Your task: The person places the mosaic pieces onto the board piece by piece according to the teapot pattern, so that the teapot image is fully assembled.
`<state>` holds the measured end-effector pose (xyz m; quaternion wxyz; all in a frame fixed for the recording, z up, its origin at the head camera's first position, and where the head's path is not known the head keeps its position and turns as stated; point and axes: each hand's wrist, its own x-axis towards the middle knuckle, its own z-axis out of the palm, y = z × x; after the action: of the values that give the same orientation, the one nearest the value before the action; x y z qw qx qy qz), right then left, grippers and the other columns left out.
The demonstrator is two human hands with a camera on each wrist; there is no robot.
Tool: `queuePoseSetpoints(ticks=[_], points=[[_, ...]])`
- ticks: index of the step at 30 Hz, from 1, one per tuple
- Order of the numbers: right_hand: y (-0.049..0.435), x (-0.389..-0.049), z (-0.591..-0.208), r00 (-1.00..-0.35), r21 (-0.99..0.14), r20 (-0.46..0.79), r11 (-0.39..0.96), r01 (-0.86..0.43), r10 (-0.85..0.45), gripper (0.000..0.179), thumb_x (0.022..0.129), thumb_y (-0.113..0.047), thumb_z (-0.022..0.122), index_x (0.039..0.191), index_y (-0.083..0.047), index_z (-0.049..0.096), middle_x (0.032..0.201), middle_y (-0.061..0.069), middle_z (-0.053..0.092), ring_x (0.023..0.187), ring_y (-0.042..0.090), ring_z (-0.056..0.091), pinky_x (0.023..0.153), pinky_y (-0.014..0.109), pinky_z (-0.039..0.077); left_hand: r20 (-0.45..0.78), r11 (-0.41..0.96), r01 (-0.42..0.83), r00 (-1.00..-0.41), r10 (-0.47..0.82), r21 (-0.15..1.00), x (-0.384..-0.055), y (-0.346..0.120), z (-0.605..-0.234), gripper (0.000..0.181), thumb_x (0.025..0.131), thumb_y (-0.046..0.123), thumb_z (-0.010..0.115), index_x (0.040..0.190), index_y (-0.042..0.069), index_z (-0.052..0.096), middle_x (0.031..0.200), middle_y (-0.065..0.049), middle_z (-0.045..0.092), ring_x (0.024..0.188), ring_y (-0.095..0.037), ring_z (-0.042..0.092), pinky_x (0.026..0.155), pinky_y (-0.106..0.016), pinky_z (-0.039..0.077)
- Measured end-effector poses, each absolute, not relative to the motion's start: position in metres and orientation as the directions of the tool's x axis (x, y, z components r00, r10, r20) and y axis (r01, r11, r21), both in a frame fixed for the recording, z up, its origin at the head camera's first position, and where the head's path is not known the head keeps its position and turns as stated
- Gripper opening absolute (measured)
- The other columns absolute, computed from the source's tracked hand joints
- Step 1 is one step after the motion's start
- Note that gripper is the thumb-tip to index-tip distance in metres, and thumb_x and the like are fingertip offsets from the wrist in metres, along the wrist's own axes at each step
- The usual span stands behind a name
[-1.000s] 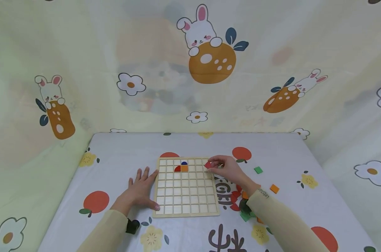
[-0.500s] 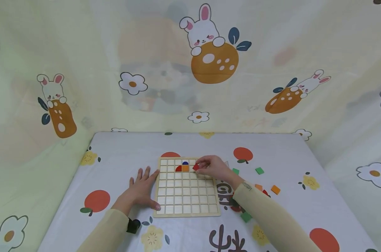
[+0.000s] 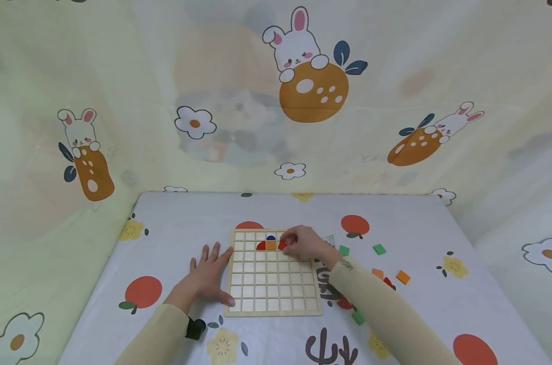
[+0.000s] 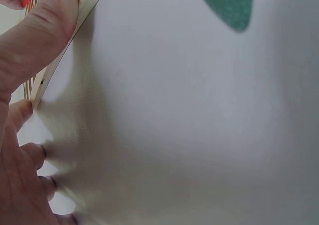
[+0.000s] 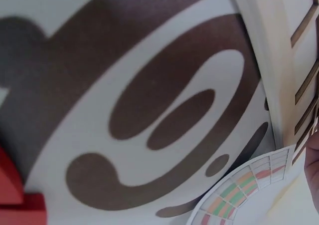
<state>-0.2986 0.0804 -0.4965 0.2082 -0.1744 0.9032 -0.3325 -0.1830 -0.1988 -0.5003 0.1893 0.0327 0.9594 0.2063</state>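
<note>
A wooden grid board [image 3: 273,313] lies on the table, divided into small square cells. Near its far edge sit a red quarter-round tile [image 3: 261,246], an orange square tile [image 3: 271,245] and a blue rounded tile [image 3: 270,238]. My right hand [image 3: 304,243] pinches a red tile [image 3: 282,245] between thumb and fingers, just right of the orange one. My left hand [image 3: 207,279] is spread along the board's left side, with thumb and index fingertip at the frame. In the left wrist view the thumb [image 4: 42,30] touches the wooden edge.
Right of the board lie green tiles [image 3: 379,249], an orange tile [image 3: 403,277] and several red pieces [image 3: 344,302], partly under the right sleeve. A printed pattern card [image 5: 239,190] with coloured cells lies by the board's right edge. The cloth [image 3: 175,223] has fruit and flower prints.
My right hand has carried the red tile leftward from the board's right edge to beside the orange tile. My left hand stays at the board's left side.
</note>
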Motion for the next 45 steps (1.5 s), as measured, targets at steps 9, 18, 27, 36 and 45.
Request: queuePoseSetpoints(ticks=[9, 18, 27, 36, 45], points=[[0.0768, -0.2974, -0.4970, -0.856, -0.651, -0.268, 0.738, -0.177, -0.442, 0.026, 0.093, -0.007, 0.073, 0.120, -0.010, 0.073, 0.090, 0.001, 0.064, 0.084, 0.015, 0.054, 0.078, 0.028, 0.047, -0.345, 0.910, -0.011, -0.927, 0.146, 0.415, -0.1828, -0.1982, -0.4989, 0.130, 0.059, 0.045, 0.098, 0.163, 0.014, 0.027, 0.171, -0.025, 0.009, 0.156, -0.053, 0.000, 0.118, -0.079, 0.005], [0.0756, -0.2967, -0.4978, -0.877, -0.648, -0.271, 0.749, -0.140, -0.398, 0.019, 0.092, -0.009, 0.075, 0.111, -0.007, 0.074, 0.091, 0.002, 0.065, 0.083, 0.015, 0.055, 0.077, 0.027, 0.047, -0.345, 0.911, -0.012, -0.927, 0.144, 0.413, -0.1837, -0.1978, -0.4987, 0.129, 0.059, 0.045, 0.098, 0.163, 0.015, 0.027, 0.171, -0.025, 0.009, 0.156, -0.053, 0.000, 0.118, -0.079, 0.006], [0.0747, -0.2951, -0.4966, -0.883, -0.627, -0.281, 0.768, -0.129, -0.377, 0.018, 0.092, -0.010, 0.075, 0.110, -0.007, 0.076, 0.092, 0.001, 0.069, 0.083, 0.015, 0.056, 0.076, 0.027, 0.049, -0.343, 0.912, -0.016, -0.929, 0.138, 0.410, -0.1820, -0.1966, -0.4975, 0.130, 0.059, 0.045, 0.098, 0.163, 0.015, 0.027, 0.171, -0.025, 0.010, 0.156, -0.053, 0.000, 0.118, -0.078, 0.006], [0.0789, -0.2921, -0.4975, -0.875, -0.618, -0.266, 0.768, -0.168, -0.405, 0.021, 0.099, -0.010, 0.066, 0.118, -0.009, 0.076, 0.120, 0.008, 0.071, 0.110, 0.021, 0.063, 0.101, 0.042, 0.053, -0.341, 0.914, -0.022, -0.931, 0.129, 0.405, -0.1818, -0.1968, -0.4990, 0.130, 0.058, 0.045, 0.099, 0.162, 0.014, 0.027, 0.170, -0.026, 0.011, 0.156, -0.053, 0.001, 0.118, -0.079, 0.006], [0.0809, -0.2917, -0.4982, -0.876, -0.601, -0.242, 0.773, -0.203, -0.418, 0.021, 0.101, -0.010, 0.062, 0.118, -0.011, 0.076, 0.120, 0.006, 0.072, 0.106, 0.019, 0.062, 0.100, 0.042, 0.054, -0.334, 0.913, -0.016, -0.933, 0.133, 0.408, -0.1822, -0.1968, -0.5004, 0.130, 0.057, 0.046, 0.098, 0.162, 0.015, 0.028, 0.170, -0.025, 0.011, 0.156, -0.053, 0.001, 0.118, -0.079, 0.006]])
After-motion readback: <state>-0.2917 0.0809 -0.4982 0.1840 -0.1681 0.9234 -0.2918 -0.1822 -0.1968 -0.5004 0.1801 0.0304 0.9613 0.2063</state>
